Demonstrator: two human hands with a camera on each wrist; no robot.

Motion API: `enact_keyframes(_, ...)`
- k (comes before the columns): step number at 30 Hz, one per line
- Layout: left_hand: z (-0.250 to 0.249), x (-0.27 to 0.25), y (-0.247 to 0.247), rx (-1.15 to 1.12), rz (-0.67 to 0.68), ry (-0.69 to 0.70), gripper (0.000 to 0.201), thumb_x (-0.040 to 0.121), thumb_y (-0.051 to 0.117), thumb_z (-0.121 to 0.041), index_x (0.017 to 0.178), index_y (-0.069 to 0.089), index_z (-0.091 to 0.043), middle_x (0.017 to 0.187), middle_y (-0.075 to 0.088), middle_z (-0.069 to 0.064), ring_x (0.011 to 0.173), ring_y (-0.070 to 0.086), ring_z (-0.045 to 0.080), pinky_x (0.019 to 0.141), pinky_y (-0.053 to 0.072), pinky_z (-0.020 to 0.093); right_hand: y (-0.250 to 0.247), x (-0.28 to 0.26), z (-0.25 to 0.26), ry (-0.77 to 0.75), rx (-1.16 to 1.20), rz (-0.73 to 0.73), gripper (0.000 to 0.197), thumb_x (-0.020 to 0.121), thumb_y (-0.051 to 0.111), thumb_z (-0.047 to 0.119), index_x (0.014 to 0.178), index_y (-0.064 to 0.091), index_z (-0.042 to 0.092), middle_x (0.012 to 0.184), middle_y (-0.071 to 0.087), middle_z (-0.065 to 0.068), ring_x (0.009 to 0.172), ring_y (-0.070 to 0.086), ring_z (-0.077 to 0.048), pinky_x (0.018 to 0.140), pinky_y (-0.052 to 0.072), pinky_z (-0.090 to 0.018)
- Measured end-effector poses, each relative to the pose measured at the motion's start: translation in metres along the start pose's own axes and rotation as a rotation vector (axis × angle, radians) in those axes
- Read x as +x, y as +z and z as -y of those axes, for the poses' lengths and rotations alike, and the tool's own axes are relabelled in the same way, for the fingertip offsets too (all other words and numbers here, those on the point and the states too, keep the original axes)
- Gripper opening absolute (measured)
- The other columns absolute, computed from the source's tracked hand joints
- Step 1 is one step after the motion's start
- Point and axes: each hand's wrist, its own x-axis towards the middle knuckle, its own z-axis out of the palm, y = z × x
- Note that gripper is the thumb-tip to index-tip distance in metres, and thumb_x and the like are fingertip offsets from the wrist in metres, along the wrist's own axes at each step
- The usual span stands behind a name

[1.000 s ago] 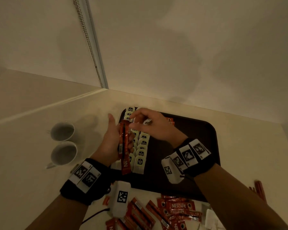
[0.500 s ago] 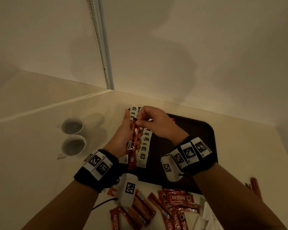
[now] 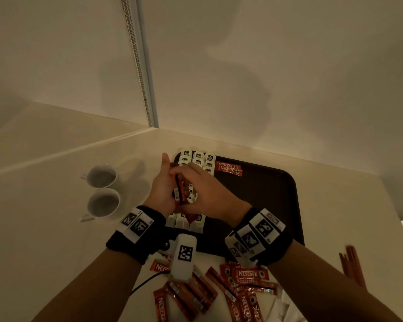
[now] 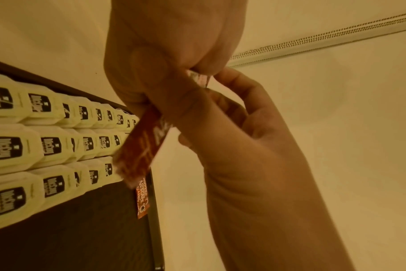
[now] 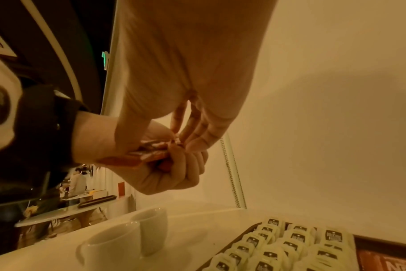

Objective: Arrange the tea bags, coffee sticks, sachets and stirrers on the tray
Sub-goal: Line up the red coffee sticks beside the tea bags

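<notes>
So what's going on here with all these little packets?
A person is laying out hot-drink supplies on a dark brown plastic tray. The left hand grips a bunch of red Nescafe coffee sticks, and the right hand pinches one of them. Three rows of white tea bags already sit on the tray, along with two coffee sticks. More red sticks wait on the counter.

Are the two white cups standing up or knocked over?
Standing up. Both white cups sit on the counter left of the tray, open mouths facing up. Whether they hold anything, cannot tell.
</notes>
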Motion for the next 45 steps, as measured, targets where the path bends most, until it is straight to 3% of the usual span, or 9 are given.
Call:
enact_keyframes(4,-0.001,0.005,-0.004,0.088,-0.095,0.037,0.065,0.088,0.036,-0.068,0.102,0.063,-0.010,0.097,0.068,0.013,0.088,0.067,0.026,0.074,0.055,0.041,-0.014,0.000,-0.005,0.048,0.172,-0.039,0.040,0.082,0.072,0.019,0.120,0.062,0.011,0.107,0.064,0.000,0.089,0.064,-0.008,0.079,0.054,-0.022)
enact_keyframes(8,-0.005,0.001,-0.005,0.264,-0.084,0.146,0.036,0.089,0.054,-0.051,0.076,0.058,-0.017,0.056,0.043,-0.004,0.040,0.038,0.009,0.039,0.035,0.021,-0.033,0.001,-0.007,0.208,0.448,-0.260,0.020,0.093,0.053,0.008,0.109,0.065,0.007,0.098,0.069,-0.004,0.080,0.068,-0.009,0.076,0.056,-0.022)
enact_keyframes(13,-0.009,-0.004,-0.005,0.339,-0.071,0.335,0.010,0.082,0.070,-0.016,0.088,0.063,-0.010,0.056,0.052,-0.001,0.035,0.038,0.006,0.035,0.035,0.018,-0.053,-0.002,-0.011,0.372,0.672,-0.380,0.016,0.094,0.051,0.005,0.104,0.064,0.003,0.093,0.067,-0.008,0.072,0.066,-0.009,0.072,0.057,-0.019)
enact_keyframes(20,-0.008,-0.008,0.006,0.465,-0.105,0.488,0.006,0.079,0.075,-0.020,0.075,0.071,-0.017,0.057,0.060,0.006,0.036,0.036,0.009,0.039,0.034,0.021,-0.048,0.000,-0.009,0.384,0.630,-0.381,0.021,0.081,0.068,0.002,0.100,0.063,-0.006,0.079,0.067,-0.011,0.063,0.066,-0.008,0.062,0.056,-0.017)
enact_keyframes(24,-0.013,-0.008,0.004,0.439,-0.101,0.422,0.006,0.082,0.070,-0.016,0.078,0.067,-0.013,0.054,0.065,-0.005,0.035,0.037,0.006,0.036,0.034,0.019,-0.052,-0.004,-0.013,0.381,0.770,-0.370,0.011,0.089,0.057,0.004,0.097,0.064,0.004,0.087,0.067,-0.006,0.071,0.066,-0.006,0.066,0.055,-0.016)
enact_keyframes(28,-0.009,-0.013,-0.003,0.490,-0.026,0.339,0.013,0.068,0.076,-0.028,0.076,0.073,-0.018,0.075,0.068,0.009,0.037,0.038,0.008,0.036,0.036,0.020,-0.058,-0.006,-0.021,0.398,0.759,-0.468,0.007,0.085,0.062,0.005,0.090,0.067,0.008,0.074,0.067,-0.002,0.064,0.059,-0.009,0.065,0.051,-0.021)
enact_keyframes(35,-0.014,-0.011,0.005,0.819,0.028,0.368,0.010,0.077,0.076,-0.017,0.084,0.070,-0.014,0.066,0.064,0.008,0.035,0.040,0.003,0.037,0.034,0.017,-0.069,0.004,-0.012,0.311,0.489,-0.292,0.023,0.075,0.077,0.013,0.089,0.060,0.006,0.088,0.067,-0.020,0.073,0.061,-0.024,0.070,0.053,-0.032)
enact_keyframes(41,-0.006,-0.005,0.011,0.445,0.017,0.300,0.006,0.080,0.071,-0.014,0.081,0.066,-0.017,0.055,0.059,-0.006,0.037,0.039,0.006,0.035,0.034,0.018,-0.051,-0.003,-0.011,0.334,0.442,-0.158,0.035,0.076,0.075,0.006,0.104,0.054,0.006,0.105,0.060,-0.019,0.083,0.063,-0.021,0.070,0.057,-0.026)
enact_keyframes(45,0.000,-0.005,0.011,0.300,0.017,0.169,0.020,0.076,0.071,-0.028,0.089,0.065,-0.015,0.064,0.060,-0.004,0.038,0.039,0.005,0.036,0.033,0.018,-0.052,-0.002,-0.011,0.302,0.361,-0.148,0.027,0.078,0.071,0.000,0.100,0.057,0.008,0.091,0.065,-0.009,0.076,0.065,-0.019,0.065,0.055,-0.022)
